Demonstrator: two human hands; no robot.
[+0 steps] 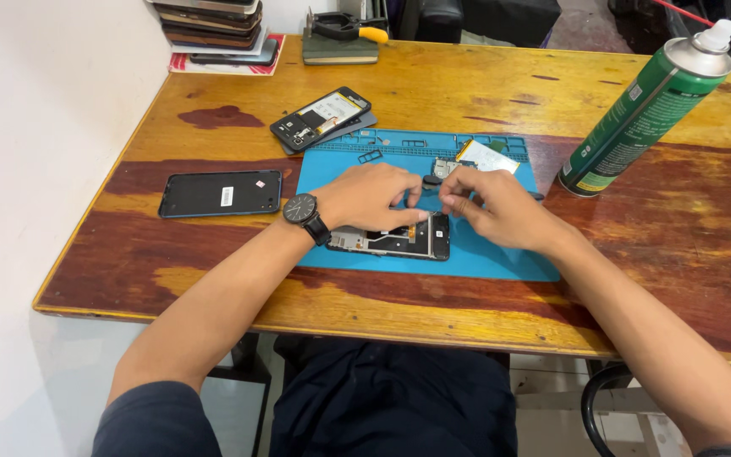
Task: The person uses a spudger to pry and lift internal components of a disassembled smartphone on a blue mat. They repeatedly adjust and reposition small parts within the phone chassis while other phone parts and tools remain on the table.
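Note:
An opened phone frame (pixel 399 241) with exposed black and gold parts lies on the blue repair mat (pixel 501 258). My left hand (pixel 370 196), with a black wristwatch (pixel 302 210) on its wrist, rests over the frame's upper left, fingers curled down onto it. My right hand (pixel 492 206) hovers just right of it, its fingertips pinched together over the frame's right end; whatever sits between them is too small to make out. A small circuit board and a white-and-yellow part (pixel 486 156) lie on the mat just behind my hands.
A black phone back cover (pixel 220 194) lies left of the mat. An opened phone body (pixel 321 118) sits behind it. A green spray can (pixel 649 106) stands at the right. Stacked phones (pixel 213 30) and a tool case (pixel 338 46) line the far edge. Wall at left.

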